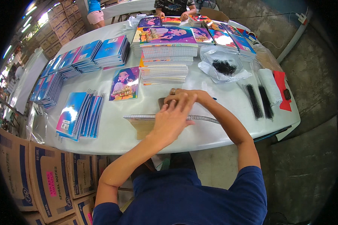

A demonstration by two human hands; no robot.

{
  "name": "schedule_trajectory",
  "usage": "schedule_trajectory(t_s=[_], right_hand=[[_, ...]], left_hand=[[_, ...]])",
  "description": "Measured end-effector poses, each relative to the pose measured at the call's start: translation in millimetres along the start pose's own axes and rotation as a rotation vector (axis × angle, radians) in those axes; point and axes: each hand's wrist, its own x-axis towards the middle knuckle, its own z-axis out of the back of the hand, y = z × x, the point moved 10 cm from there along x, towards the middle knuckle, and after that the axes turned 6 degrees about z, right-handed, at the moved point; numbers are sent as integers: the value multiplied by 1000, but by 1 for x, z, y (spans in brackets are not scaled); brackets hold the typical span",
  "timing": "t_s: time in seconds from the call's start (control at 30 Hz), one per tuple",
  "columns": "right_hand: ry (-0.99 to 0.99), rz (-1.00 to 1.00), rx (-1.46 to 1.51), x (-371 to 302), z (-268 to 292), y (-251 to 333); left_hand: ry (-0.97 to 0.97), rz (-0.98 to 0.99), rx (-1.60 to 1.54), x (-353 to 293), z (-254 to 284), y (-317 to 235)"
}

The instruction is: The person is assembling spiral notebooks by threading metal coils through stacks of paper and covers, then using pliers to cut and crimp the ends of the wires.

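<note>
In front of me a notebook (pixel 139 117) stands on its edge, its spine side up, partly hidden by my hands. My left hand (pixel 172 117) is closed over it, with its fingers reaching across to the far side. A thin spiral coil (pixel 203 119) sticks out to the right from the notebook's edge. My right hand (pixel 184 96) lies just beyond, its fingers bent and overlapping my left fingertips; what they grip is hidden. Beside those fingers is a small brown block (pixel 161 102). A tan piece (pixel 144 130) shows below the notebook.
Stacks of purple-covered notebooks (pixel 165 50) and blue notebooks (pixel 110 50) stand farther back. Coil-bound blue notebooks (pixel 73 114) lie left, a loose cover (pixel 124 84) nearer. Black coils (pixel 254 103) and a coil-filled plastic bag (pixel 223 67) are right. Across the table a person (pixel 174 7) works. Cartons (pixel 49 180) stand lower left.
</note>
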Motion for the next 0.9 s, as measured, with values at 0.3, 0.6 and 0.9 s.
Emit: schedule_trajectory(t_s=[0.3, 0.6, 0.9], right_hand=[[-399, 100, 832, -112, 38, 49], [-346, -167, 668, -110, 26, 37], [-527, 53, 863, -107, 37, 42]], left_hand=[[-136, 130, -39, -12, 17, 35], [-135, 133, -71, -12, 17, 34], [-175, 141, -70, -14, 23, 43]])
